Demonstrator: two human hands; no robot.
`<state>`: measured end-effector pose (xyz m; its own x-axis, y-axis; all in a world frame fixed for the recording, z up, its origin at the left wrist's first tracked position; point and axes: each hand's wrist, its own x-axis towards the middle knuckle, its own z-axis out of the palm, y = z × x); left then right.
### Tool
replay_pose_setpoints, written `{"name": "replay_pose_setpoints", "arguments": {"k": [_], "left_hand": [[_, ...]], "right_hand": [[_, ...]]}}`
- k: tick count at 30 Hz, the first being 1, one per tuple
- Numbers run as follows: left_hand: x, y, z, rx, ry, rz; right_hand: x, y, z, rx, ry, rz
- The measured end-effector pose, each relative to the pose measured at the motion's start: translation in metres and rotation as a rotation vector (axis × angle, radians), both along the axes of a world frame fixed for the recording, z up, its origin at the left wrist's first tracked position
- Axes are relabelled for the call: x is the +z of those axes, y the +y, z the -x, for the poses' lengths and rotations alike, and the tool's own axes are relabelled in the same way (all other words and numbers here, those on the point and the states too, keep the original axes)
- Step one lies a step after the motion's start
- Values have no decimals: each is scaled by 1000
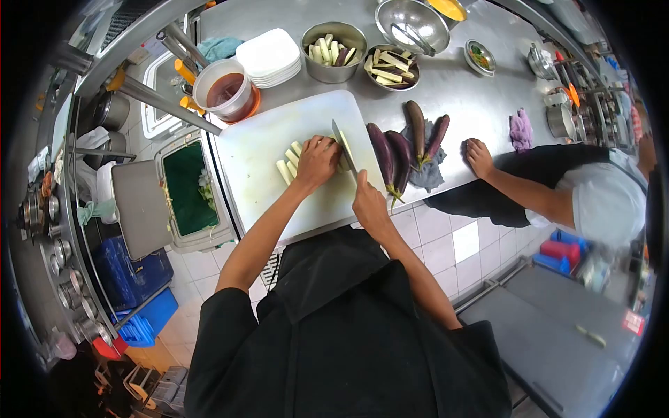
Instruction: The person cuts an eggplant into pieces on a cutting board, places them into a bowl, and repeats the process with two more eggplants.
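Note:
On the white cutting board point(244, 188), my left hand point(318, 161) is closed over a pale piece of cut eggplant, fingers curled beside the blade. My right hand point(371, 204) wraps round the handle of a knife point(342, 143), whose blade points away from me along the eggplant. Several pale eggplant strips point(287, 165) lie just left of my left hand. Right of the board are whole purple eggplants point(391, 157), some resting on a grey cloth point(431, 171).
Metal bowls of cut eggplant point(333, 56) stand behind the board, beside stacked white plates point(269, 53) and a tub of reddish liquid point(226, 90). A co-worker's hand point(479, 157) rests on the counter at right, near a purple cloth point(520, 130). An open bin point(189, 191) is at left.

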<state>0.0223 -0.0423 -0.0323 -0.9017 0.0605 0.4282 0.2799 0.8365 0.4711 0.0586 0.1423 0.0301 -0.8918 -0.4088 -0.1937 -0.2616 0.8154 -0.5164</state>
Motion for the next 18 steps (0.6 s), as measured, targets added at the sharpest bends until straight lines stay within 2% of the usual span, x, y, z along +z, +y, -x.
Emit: {"name": "replay_pose_setpoints", "arguments": {"k": [8, 10, 11, 13, 14, 15, 17, 18], "left_hand": [[7, -10, 6, -14, -38, 42], [4, -11, 1, -13, -55, -37], [2, -12, 1, -9, -54, -38], [2, -17, 3, -61, -104, -77], [4, -21, 4, -60, -96, -76], [6, -26, 1, -3, -79, -150], [10, -38, -10, 56, -63, -225], [11, -45, -23, 258, -25, -256]], "right_hand": [[-9, 17, -11, 7, 121, 77], [4, 33, -23, -39, -126, 22], [3, 40, -20, -36, -124, 21], [-1, 54, -9, -78, -108, 209], [-14, 66, -4, -30, 18, 308], [-11, 70, -2, -27, 23, 309], [1, 75, -1, -168, -11, 396], [18, 77, 3, -329, -340, 409]]}}
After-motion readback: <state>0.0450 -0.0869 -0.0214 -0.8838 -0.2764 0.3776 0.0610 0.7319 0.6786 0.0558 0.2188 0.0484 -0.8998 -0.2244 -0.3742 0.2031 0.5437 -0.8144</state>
